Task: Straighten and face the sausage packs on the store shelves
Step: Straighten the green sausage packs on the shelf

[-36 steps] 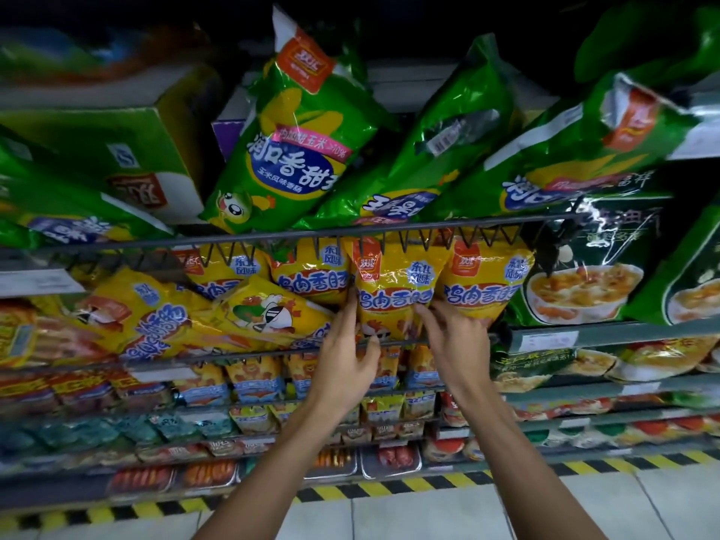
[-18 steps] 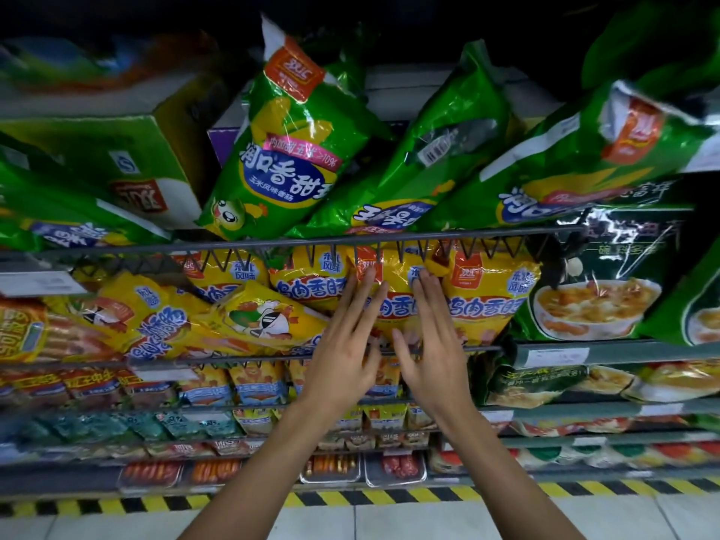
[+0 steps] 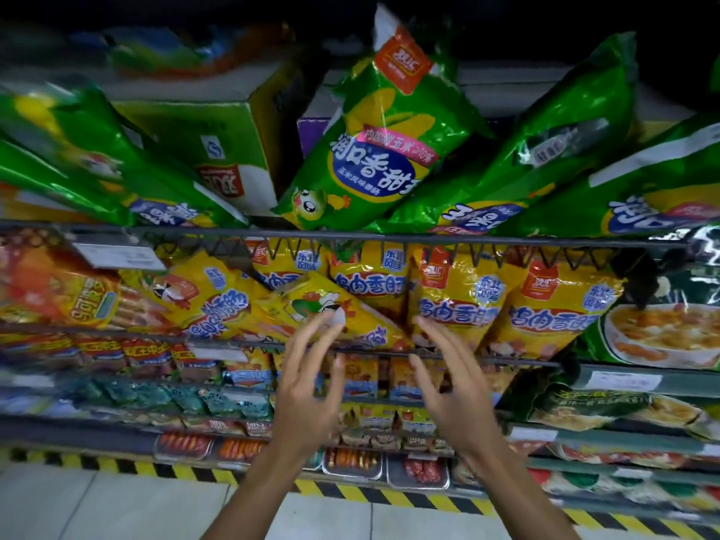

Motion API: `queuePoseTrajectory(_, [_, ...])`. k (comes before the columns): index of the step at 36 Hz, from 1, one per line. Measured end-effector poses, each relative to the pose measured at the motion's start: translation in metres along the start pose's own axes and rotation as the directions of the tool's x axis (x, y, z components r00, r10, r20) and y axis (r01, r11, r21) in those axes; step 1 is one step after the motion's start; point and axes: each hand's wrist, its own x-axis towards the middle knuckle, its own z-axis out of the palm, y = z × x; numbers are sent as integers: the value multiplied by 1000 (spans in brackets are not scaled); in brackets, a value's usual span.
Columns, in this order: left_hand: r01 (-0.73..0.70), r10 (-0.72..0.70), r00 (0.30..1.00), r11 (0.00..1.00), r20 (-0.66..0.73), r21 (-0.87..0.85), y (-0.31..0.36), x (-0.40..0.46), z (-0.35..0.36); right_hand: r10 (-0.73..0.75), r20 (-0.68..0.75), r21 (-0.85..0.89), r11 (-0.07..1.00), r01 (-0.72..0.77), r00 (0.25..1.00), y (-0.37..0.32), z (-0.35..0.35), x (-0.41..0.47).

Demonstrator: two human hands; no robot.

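**Both hands spread in front of the yellow sausage packs**

The yellow sausage packs (image 3: 459, 302) stand in a row on the second shelf, just under the wire shelf rail (image 3: 389, 238). They are shiny bags with blue letters on a white band and a small red logo near the top. The two packs under the right part of the rail stand nearly upright and face forward. One tilted yellow pack (image 3: 343, 317), under the middle of the rail, leans with its top to the left and lies across its neighbours. More yellow packs left of it lie at angles too.

Above the rail, green packs (image 3: 374, 150) lean in different directions, and a green carton (image 3: 218, 150) stands behind them.

The left hand (image 3: 307, 387) is below the rail with fingers spread; its fingertips (image 3: 337, 317) are at the lower part of the tilted pack. If they touch it I cannot tell. The right hand (image 3: 452, 387) is beside it, fingers spread and slightly bent, holding nothing.
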Motion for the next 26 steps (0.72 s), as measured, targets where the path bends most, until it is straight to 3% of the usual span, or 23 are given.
queuePoseTrajectory(5, [280, -286, 951, 958, -117, -65, -18, -3, -28, 176, 205, -84, 983, -162, 963, -17, 34, 17])
queuePoseTrajectory(9, [340, -340, 940, 940, -8, -34, -30, 3, -39, 288, 214, -143, 955, -262, 933, -23, 58, 30])
queuePoseTrajectory(14, [171, -178, 980, 982, 89, 78, -49, 21, -50, 243, 79, -152, 961, -229, 967, -22, 74, 37])
queuePoseTrajectory(17, [192, -199, 969, 979, 144, 64, -53, 34, -58, 226, 55, -171, 962, -213, 973, -20, 74, 41])
queuePoseTrajectory(23, [80, -83, 975, 996, 206, 27, -55, 58, -90, -20, 31, -143, 989, 24, 999, -37, 63, 41])
queuePoseTrajectory(26, [250, -203, 909, 964, 363, -88, -46, 63, -108, -91, 58, -126, 987, 98, 994, -46, 54, 45])
